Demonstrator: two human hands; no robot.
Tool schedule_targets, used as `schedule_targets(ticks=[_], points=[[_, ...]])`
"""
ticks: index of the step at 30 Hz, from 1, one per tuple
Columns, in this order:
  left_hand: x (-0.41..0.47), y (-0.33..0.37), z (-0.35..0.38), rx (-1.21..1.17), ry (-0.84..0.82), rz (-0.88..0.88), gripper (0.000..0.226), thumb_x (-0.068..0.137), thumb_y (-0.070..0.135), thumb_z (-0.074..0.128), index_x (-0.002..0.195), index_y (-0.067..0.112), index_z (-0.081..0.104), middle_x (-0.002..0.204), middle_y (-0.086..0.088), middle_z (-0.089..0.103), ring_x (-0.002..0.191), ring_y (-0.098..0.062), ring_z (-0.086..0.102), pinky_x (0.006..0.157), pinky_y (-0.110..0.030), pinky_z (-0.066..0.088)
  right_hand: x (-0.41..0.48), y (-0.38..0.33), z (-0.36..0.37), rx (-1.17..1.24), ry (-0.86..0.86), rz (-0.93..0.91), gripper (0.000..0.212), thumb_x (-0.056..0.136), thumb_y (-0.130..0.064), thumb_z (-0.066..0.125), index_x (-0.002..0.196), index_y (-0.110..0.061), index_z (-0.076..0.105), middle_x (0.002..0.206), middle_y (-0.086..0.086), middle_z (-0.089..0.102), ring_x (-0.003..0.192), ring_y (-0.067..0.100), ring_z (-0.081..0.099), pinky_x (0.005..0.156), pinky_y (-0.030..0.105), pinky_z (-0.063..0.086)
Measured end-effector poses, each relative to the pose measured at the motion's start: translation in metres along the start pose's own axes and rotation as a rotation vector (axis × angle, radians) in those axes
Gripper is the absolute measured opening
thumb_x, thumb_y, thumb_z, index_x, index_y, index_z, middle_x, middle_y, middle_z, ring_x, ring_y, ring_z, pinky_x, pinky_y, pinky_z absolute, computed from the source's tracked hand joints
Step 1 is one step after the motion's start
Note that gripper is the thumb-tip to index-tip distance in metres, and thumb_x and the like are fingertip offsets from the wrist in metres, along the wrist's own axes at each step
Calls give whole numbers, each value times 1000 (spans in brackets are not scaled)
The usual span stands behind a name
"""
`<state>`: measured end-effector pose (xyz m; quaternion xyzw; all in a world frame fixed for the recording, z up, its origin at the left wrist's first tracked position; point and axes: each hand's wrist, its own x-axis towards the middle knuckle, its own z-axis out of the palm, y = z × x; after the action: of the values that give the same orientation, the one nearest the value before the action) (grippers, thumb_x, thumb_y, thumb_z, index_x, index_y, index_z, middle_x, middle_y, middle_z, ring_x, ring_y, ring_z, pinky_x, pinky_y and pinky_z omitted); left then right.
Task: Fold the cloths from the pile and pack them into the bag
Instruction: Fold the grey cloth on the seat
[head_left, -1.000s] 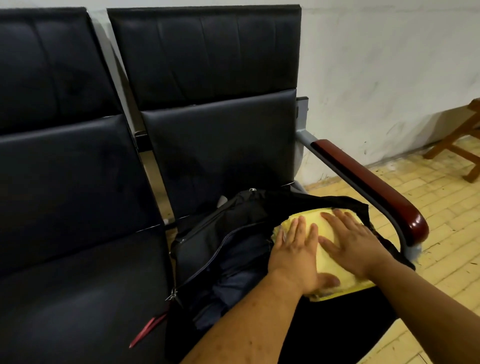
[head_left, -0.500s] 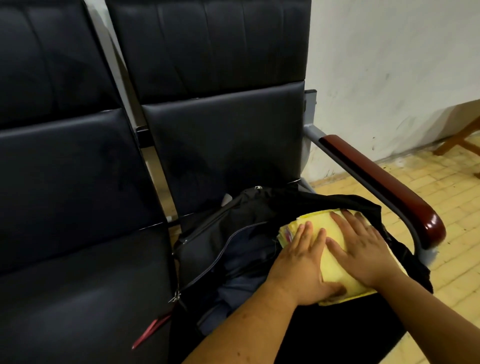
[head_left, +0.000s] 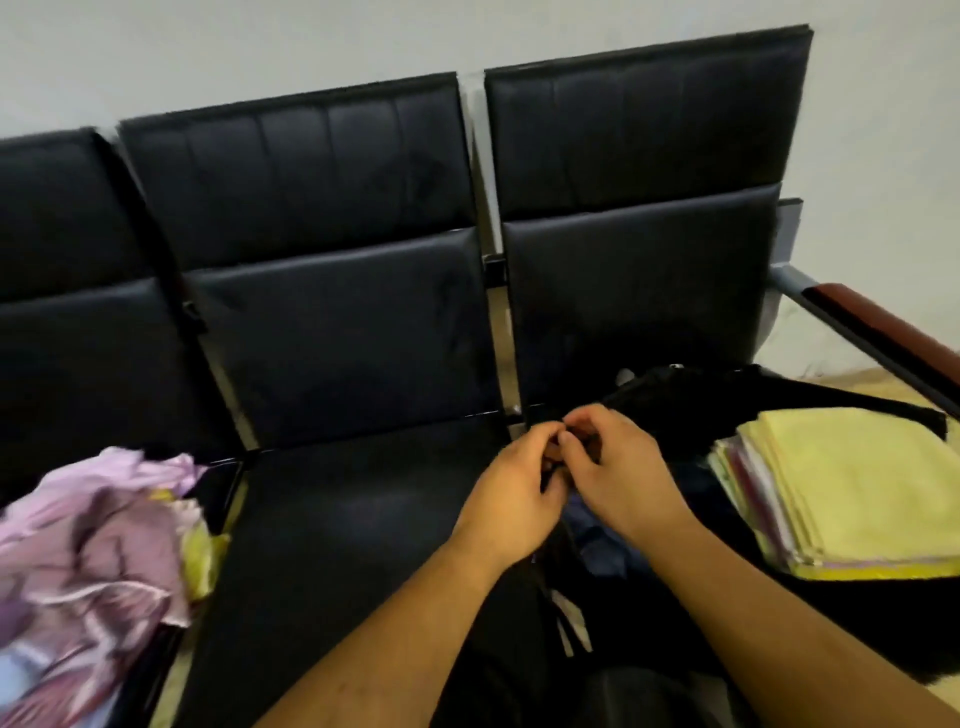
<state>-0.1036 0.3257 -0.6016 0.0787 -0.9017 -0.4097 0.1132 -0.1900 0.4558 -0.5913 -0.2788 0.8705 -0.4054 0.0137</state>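
A black bag (head_left: 670, 410) lies open on the right-hand seat. Inside it sits a stack of folded cloths (head_left: 852, 483) with a yellow one on top. The unfolded pile (head_left: 93, 540), pink, purple and yellow, lies crumpled on the left seat. My left hand (head_left: 511, 499) and my right hand (head_left: 618, 467) meet over the bag's left edge, away from the stack. Their fingers are curled and the fingertips touch each other. I see nothing held in either hand.
Three joined black padded seats stand against a white wall, and the middle seat (head_left: 363, 519) lies between the pile and the bag. A red-brown armrest (head_left: 883, 327) bounds the right seat. Bag straps (head_left: 569, 618) hang near the front edge.
Both hands have lifted off the yellow cloth and come together to the left of the stack. My view has swung left, bringing the middle seat and the pile into sight.
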Motion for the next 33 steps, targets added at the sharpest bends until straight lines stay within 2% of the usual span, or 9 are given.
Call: schedule_targets(ticks=[7,10,14,18,19,23,25,28,33], points=[[-121,-95,-124,199,62,-200,45,101,29,59,141,44,45,106,20,67,96,4,63,90,-25,55,-51,-98,120,82,-308,-107,21,95,-33,66,116,-39,62,102,-17,59,90,1,63,80,19,51],[-178,-138,-180,231,169,-277,44,99,27,61,139,41,49,102,17,68,91,2,64,85,-24,54,-66,-152,166,63,-422,-155,24,96,-36,66,117,-44,60,104,-19,58,91,0,63,89,21,52],[-229,-184,-233,243,309,-393,41,98,23,62,136,36,53,96,17,69,85,0,64,79,-23,52,-79,-208,204,77,-502,-176,21,97,-38,64,116,-45,60,102,-18,59,90,0,63,85,21,52],[-267,-222,-272,242,364,-527,38,100,30,60,136,37,52,109,10,70,93,-6,66,82,-30,55,-92,-258,232,125,-607,-188,22,98,-38,63,119,-41,61,104,-17,63,95,5,64,77,15,49],[-292,-251,-300,233,401,-568,39,99,29,60,137,34,52,113,7,70,98,-11,66,84,-32,55,-95,-289,268,118,-640,-221,22,98,-38,64,119,-41,61,104,-17,64,94,5,64,76,15,50],[-321,-290,-335,352,476,-701,45,90,28,68,134,26,56,125,-3,65,114,-28,61,90,-40,54,-106,-313,299,171,-653,-231,19,97,-34,65,116,-39,64,101,-16,66,82,3,66,78,24,56],[-342,-328,-360,365,501,-813,45,85,38,67,128,30,57,121,-2,64,109,-30,62,88,-42,56,-112,-329,325,169,-675,-245,19,97,-32,65,115,-39,65,98,-16,66,79,6,67,79,30,57],[-357,-368,-384,326,539,-925,33,83,52,61,112,36,57,109,1,67,97,-29,66,81,-44,58,-116,-341,343,179,-723,-233,18,99,-32,64,114,-41,63,97,-18,65,80,9,66,74,27,57],[-357,-394,-386,393,523,-949,48,83,52,69,124,38,50,117,-3,64,102,-31,64,79,-42,55,-118,-338,364,149,-751,-213,17,101,-33,61,113,-43,63,99,-24,64,79,17,67,70,32,56]])
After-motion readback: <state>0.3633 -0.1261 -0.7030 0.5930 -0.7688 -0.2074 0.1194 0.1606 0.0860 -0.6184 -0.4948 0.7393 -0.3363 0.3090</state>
